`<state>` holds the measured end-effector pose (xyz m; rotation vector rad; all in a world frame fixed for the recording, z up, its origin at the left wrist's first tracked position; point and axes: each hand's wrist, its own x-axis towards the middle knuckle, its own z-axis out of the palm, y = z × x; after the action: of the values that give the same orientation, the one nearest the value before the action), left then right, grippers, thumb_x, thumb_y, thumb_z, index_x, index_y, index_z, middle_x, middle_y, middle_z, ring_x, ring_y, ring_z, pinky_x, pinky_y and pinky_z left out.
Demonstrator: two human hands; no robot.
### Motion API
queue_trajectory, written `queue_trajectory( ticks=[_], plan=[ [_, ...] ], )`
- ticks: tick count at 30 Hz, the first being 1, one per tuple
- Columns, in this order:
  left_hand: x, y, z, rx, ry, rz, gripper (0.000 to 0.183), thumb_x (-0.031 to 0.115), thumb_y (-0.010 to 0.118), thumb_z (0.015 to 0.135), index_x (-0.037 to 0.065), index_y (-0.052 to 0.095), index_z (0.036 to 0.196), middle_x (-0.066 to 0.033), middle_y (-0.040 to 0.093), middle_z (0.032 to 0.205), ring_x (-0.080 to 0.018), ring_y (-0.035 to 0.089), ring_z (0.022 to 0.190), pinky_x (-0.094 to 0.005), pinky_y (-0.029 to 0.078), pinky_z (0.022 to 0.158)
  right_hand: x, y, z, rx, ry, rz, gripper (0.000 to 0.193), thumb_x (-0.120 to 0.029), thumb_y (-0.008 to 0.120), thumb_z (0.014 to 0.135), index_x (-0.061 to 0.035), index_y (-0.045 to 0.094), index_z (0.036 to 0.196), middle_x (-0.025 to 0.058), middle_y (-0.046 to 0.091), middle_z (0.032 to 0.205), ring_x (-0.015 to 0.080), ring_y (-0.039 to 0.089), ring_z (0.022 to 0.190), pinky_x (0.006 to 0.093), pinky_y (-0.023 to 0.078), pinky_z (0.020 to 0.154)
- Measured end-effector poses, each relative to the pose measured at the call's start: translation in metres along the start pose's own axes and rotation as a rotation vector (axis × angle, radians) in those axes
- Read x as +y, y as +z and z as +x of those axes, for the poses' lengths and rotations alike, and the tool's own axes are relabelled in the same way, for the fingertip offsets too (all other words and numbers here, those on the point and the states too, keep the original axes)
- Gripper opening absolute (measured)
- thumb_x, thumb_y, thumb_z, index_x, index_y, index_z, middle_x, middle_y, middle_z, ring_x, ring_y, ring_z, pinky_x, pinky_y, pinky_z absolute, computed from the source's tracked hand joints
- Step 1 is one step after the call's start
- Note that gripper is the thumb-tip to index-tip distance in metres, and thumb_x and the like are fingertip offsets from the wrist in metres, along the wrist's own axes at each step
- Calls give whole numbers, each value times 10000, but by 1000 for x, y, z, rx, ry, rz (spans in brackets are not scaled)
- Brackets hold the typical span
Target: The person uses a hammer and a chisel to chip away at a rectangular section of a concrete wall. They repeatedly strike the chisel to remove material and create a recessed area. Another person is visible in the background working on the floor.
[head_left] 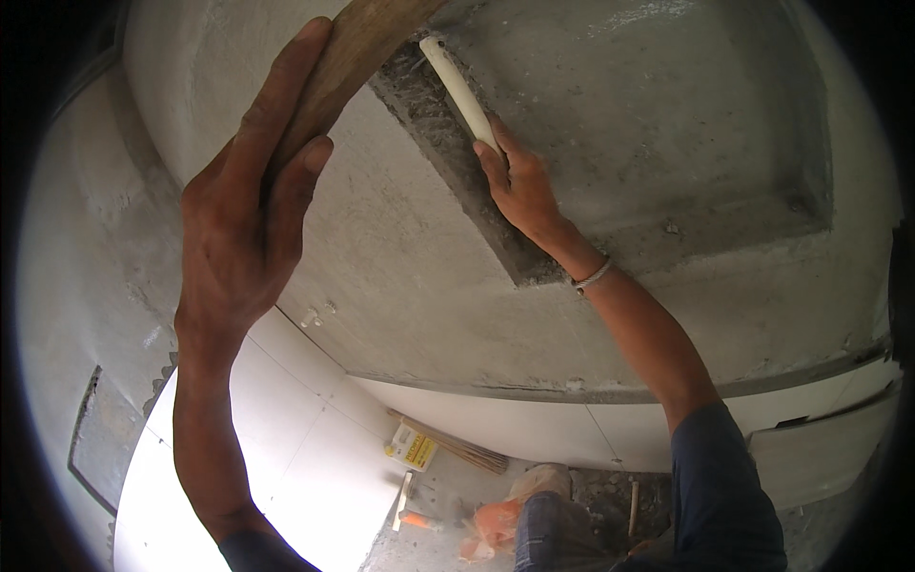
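My left hand (233, 234) is raised in front of the grey cement wall (400, 276), its fingers and thumb along either side of a brown wooden board (357, 62). The upper end of the board runs out of the picture at the top. My right hand (519, 186) is closed around the lower end of a slim cream-coloured rod (456, 91). Its far end points up and left, by the rough dark edge (438, 133) of a rectangular recess (658, 114) in the wall. Whether the rod touches that edge, I cannot tell.
White panels (295, 429) cover the lower wall. On the floor below are a yellow-and-white container (412, 446), a bundle of thin sticks (457, 446), an orange-handled tool (417, 520) and an orange bag (496, 524). A framed opening (100, 439) is at the left.
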<state>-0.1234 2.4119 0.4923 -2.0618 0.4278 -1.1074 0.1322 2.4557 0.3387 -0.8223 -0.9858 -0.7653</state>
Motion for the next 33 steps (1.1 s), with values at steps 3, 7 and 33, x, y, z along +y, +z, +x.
queue_trajectory(
  ticks=[3,7,33],
  plan=[
    [1,-1,0,-44,-16,23,501,263,468,964,187,331,1440,-89,679,931,-138,630,629,-337,545,571,-2,0,-1,-6,40,60,399,-217,525,950,-2,472,1282,253,623,916,333,614,839,369,482,710],
    [-4,6,2,-149,-138,110,556,172,530,929,276,326,1436,-86,676,1025,-198,678,783,-383,566,679,-1,5,-3,-29,96,77,399,-203,535,937,5,469,1271,287,604,911,419,620,870,404,484,725],
    [-9,3,39,-353,-73,445,569,176,608,888,316,384,1392,-97,596,692,-223,601,563,-356,513,535,5,10,-4,-34,52,118,451,-263,501,962,62,459,1271,307,592,1071,393,597,1033,389,454,876]
  ],
)
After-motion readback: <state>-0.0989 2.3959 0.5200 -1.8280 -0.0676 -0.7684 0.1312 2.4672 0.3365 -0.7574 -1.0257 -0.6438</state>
